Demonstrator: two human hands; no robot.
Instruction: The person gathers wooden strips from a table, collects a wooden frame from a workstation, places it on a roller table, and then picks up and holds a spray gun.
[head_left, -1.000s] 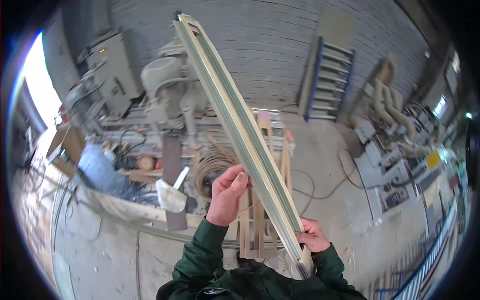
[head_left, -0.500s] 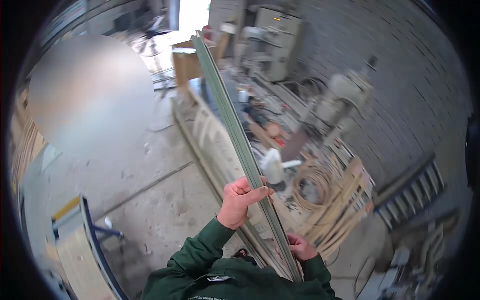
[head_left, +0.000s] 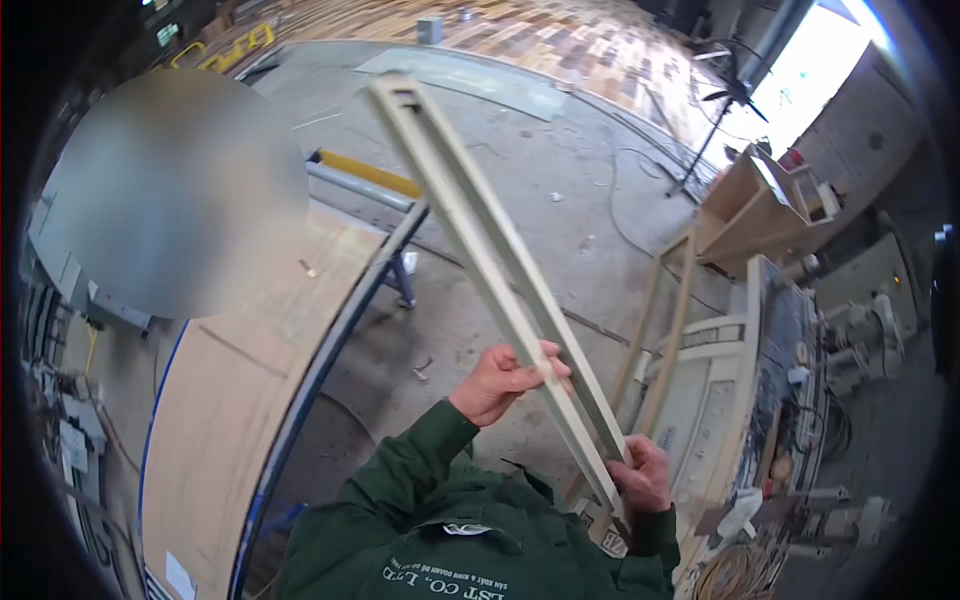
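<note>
A long, pale green-grey wooden piece (head_left: 455, 205) with a groove along it and a slot near its far end slants from the upper left down to my body. My left hand (head_left: 505, 382) is closed round its middle, thumb on the near side and fingertips showing across it. Near the lower end, my right hand (head_left: 643, 474) grips the same piece from the right side. The fingers of the right hand are partly hidden behind it.
A wood-topped table (head_left: 250, 360) with a blue metal frame stands at the left. Wooden frames (head_left: 685, 290) lean at the right beside a cluttered machine bench. An open wooden box (head_left: 750, 215) and a black fan (head_left: 735, 90) are farther back. A blurred disc covers the upper left.
The view has swung left from the wall machines to the table and open floor. The long piece has stayed in both hands and has turned, showing its grooved face again.
</note>
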